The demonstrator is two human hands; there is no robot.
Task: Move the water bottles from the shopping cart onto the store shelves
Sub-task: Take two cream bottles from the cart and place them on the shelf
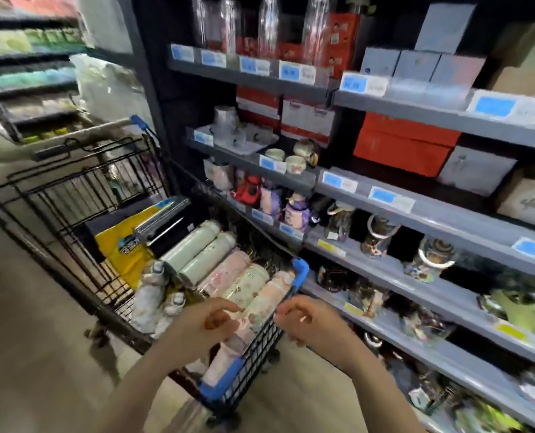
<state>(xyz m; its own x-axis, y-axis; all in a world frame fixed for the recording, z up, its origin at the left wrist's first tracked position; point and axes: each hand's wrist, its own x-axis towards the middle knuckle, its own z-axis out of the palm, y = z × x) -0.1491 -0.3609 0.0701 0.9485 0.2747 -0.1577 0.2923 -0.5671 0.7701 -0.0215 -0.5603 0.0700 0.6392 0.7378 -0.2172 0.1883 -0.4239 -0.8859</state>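
A black wire shopping cart point(72, 195) with blue corner guards stands left of the store shelves point(416, 210). Several water bottles lie side by side in its near end: pale green ones point(197, 245), pink ones point(225, 273) and white ones point(149, 295). My left hand point(210, 323) hovers over the pink bottles at the cart's near edge, fingers loosely curled and holding nothing. My right hand point(307, 320) hangs just right of the cart's blue corner point(300, 270), fingers loosely curled, also holding nothing.
A yellow package point(125, 242) and dark boxes lie further back in the cart. The grey shelves on the right carry small bottles, mugs, jars and boxes behind blue price tags. Another shelf unit stands at the far left across the aisle floor.
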